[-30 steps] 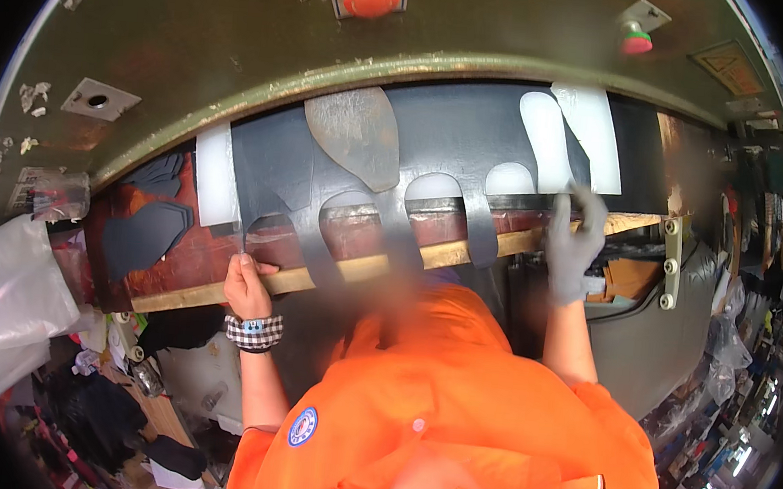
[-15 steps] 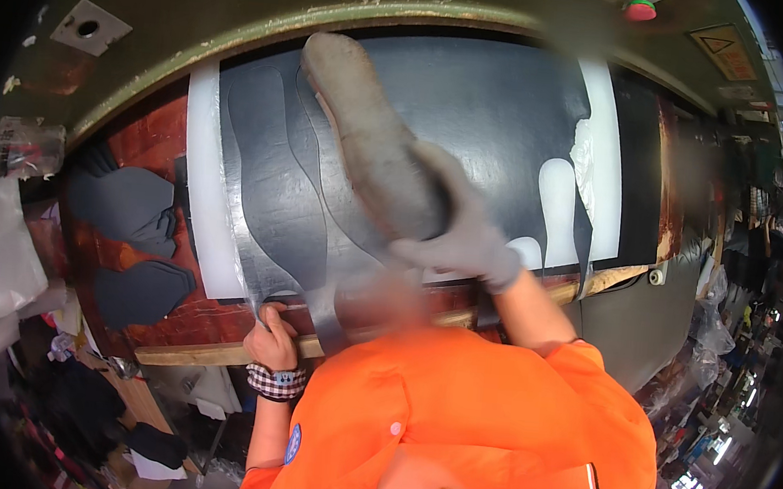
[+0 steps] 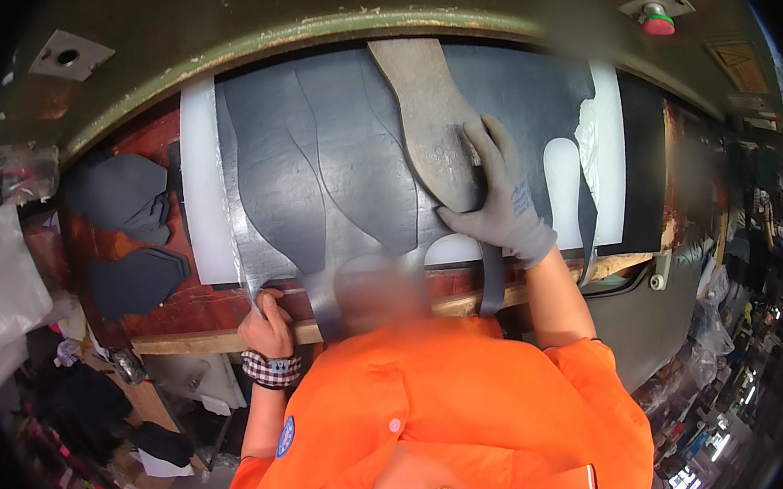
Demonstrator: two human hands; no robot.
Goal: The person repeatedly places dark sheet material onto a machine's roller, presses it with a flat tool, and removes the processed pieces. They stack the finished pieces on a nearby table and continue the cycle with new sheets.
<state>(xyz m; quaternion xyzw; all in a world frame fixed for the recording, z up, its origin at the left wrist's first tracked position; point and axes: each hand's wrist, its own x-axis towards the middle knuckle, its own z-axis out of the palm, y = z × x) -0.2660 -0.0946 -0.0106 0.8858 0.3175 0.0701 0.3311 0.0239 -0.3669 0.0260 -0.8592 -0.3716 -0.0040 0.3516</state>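
A sole-shaped cutting die, brownish grey and worn, lies on a black sheet with its far end by the machine's edge. My right hand, in a grey glove, grips the die's near rounded end, thumb on the near edge and fingers on the right side. To its left, sole-shaped outlines are cut into the sheet. At the sheet's near left corner my left hand, bare with a checked wristband, is closed on the sheet's edge. Narrow black strips hang over the table's front edge.
White backing shows beneath the sheet and through a sole-shaped hole. Stacks of dark cut pieces lie on the red board at left. A green machine beam spans the far side, with a red button at upper right.
My right hand has carried the die to the right and turned it straighter, and more cut outlines show where it was. My left hand stays at the sheet's corner, slightly lower.
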